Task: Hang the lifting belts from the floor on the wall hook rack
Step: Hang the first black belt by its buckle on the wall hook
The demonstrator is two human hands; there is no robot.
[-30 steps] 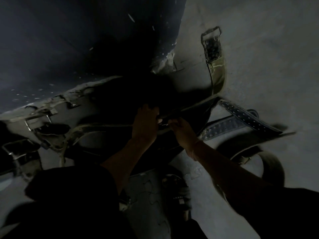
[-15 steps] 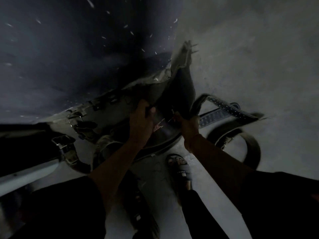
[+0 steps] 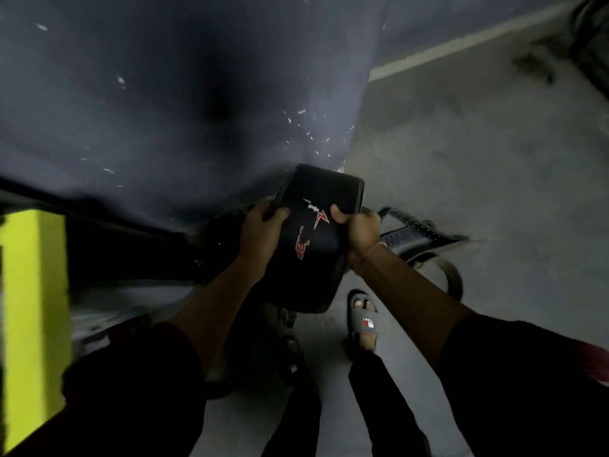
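A wide black lifting belt (image 3: 313, 225) with a white and red logo is held up off the floor in front of me. My left hand (image 3: 262, 225) grips its left edge and my right hand (image 3: 359, 227) grips its right edge. The belt's lower part hangs down between my forearms. On the floor to the right lie two more belts: a studded dark belt (image 3: 418, 225) and a curled olive belt (image 3: 448, 278). No hook rack shows in this view.
A dark blue wall (image 3: 181, 103) fills the upper left and meets the grey concrete floor (image 3: 478, 166). A bright yellow-green block (image 3: 33, 321) stands at the left edge. My sandalled foot (image 3: 362, 315) rests below the belt.
Both hands have lifted the black belt up from the pile on the floor, turning its logo side toward me. The view has risen and swung, and the belts at the left have dropped out of sight.
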